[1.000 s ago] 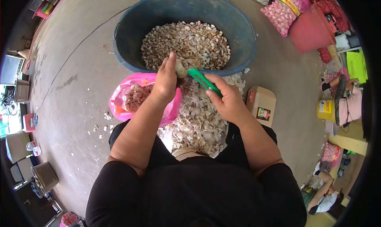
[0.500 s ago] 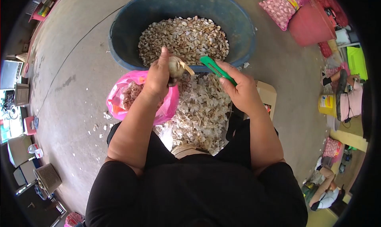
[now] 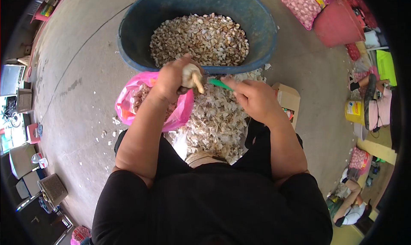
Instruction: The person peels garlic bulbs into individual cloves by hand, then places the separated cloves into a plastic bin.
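My left hand (image 3: pixel 170 80) is closed round a garlic bulb (image 3: pixel 188 75), its dry stem pointing down and to the right. In my right hand (image 3: pixel 258 98) is a green utility knife (image 3: pixel 219 83), its tip end close to the bulb's stem. Both hands are just this side of a big blue tub (image 3: pixel 130 52) with a heap of loose garlic cloves (image 3: pixel 201 35) in it. Below my left forearm stands an open pink plastic bag (image 3: pixel 185 112) with reddish-brown pieces inside. A pile of papery garlic skins (image 3: pixel 214 125) spreads between my legs.
An open cardboard box (image 3: pixel 289 99) stands beside my right forearm. At the upper right are a net sack of garlic (image 3: pixel 302 7) and a red tub (image 3: pixel 338 24). Other people sit along the right side, near a yellow bucket (image 3: pixel 354 112). Plastic baskets (image 3: pixel 52 189) stand at the left.
My right hand has brought the knife down and left, towards the bulb. My left hand has turned slightly, and the stem now points more downward.
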Demonstrator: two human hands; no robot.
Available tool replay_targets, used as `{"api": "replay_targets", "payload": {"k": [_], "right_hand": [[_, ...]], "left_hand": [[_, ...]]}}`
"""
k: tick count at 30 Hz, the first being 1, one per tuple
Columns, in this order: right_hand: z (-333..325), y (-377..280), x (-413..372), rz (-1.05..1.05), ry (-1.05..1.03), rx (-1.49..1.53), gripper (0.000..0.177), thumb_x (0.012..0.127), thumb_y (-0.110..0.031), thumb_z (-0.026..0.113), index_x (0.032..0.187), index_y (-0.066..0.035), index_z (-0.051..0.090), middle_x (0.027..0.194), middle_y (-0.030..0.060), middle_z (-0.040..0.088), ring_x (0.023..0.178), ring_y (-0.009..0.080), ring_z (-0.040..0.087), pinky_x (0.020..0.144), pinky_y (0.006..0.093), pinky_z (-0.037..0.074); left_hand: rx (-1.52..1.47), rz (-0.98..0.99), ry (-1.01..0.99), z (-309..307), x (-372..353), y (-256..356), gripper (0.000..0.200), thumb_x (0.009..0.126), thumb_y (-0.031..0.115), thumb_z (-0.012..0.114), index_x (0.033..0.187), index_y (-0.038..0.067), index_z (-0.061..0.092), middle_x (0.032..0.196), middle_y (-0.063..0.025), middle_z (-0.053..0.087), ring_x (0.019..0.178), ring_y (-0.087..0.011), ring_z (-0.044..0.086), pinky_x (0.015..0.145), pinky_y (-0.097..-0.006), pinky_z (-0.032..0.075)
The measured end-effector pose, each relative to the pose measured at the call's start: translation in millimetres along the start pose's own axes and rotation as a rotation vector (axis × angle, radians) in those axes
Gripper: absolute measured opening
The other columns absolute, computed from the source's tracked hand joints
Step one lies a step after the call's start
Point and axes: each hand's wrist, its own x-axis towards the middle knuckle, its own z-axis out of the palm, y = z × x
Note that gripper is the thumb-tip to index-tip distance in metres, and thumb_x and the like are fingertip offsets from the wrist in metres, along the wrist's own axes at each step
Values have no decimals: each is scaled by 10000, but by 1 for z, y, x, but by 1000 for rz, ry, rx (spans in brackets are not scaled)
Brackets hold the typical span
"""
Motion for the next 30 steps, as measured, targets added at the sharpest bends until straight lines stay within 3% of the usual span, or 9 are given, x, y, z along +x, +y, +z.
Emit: {"api": "replay_targets", "payload": {"k": [4,7,13,18,22,23,26,29,30], "right_hand": [[1,-11,3,79,140,296,376,766,-39,551,1131,-128,527,916,135,601,709,279,588,604,323,458],[1,-22,6,161,147,421,354,782,-29,533,1131,-89,516,1012,165,573,754,270,603,634,307,464],[25,-18,9,77,276,468,362,781,-29,533,1137,-88,512,915,155,611,656,242,606,606,308,464],[14,-27,3,364,-215,569,347,785,-57,516,1131,-80,512,670,119,600,494,226,544,513,306,436],[26,-34,10,435,-353,512,329,797,-78,496,1126,-82,512,633,114,577,512,213,547,514,302,429],[40,-29,13,286,-366,440,386,826,-69,480,1209,-61,436,645,26,509,468,77,499,457,246,428],[91,-27,25,291,-473,514,394,844,-124,494,1221,-48,408,735,59,563,573,114,548,545,275,455],[135,-16,37,-100,7,399,379,860,-206,500,1183,-25,419,833,102,594,704,163,575,650,299,458],[123,-23,46,20,82,418,368,862,-228,499,1157,-19,432,860,108,596,735,171,575,667,301,454]], "left_hand": [[-124,230,280,9,1,2,406,899,303,321,837,-13,569,691,-76,576,538,-133,526,470,-228,421],[83,402,291,8,7,-11,422,916,305,294,897,-17,566,754,-69,583,620,-123,535,539,-235,435],[209,589,361,17,9,-18,414,929,282,280,905,-22,560,784,-70,585,713,-120,535,670,-235,434],[508,958,711,6,12,-21,386,932,253,289,889,-21,557,789,-70,578,718,-124,528,673,-231,426],[291,837,808,-27,-1,1,393,927,280,307,859,-8,565,730,-55,561,591,-103,500,532,-227,412],[131,766,755,-29,-10,5,375,917,310,338,865,15,564,701,-48,549,545,-91,476,474,-223,383],[-101,577,637,-40,-19,7,351,903,345,373,883,40,545,663,-37,523,520,-97,459,458,-228,371],[5,450,534,-43,-21,0,339,889,373,406,897,52,513,656,-25,498,512,-92,436,446,-229,358],[76,400,530,-42,-24,-3,339,888,375,409,895,51,509,657,-24,495,512,-90,431,445,-228,355]]}}
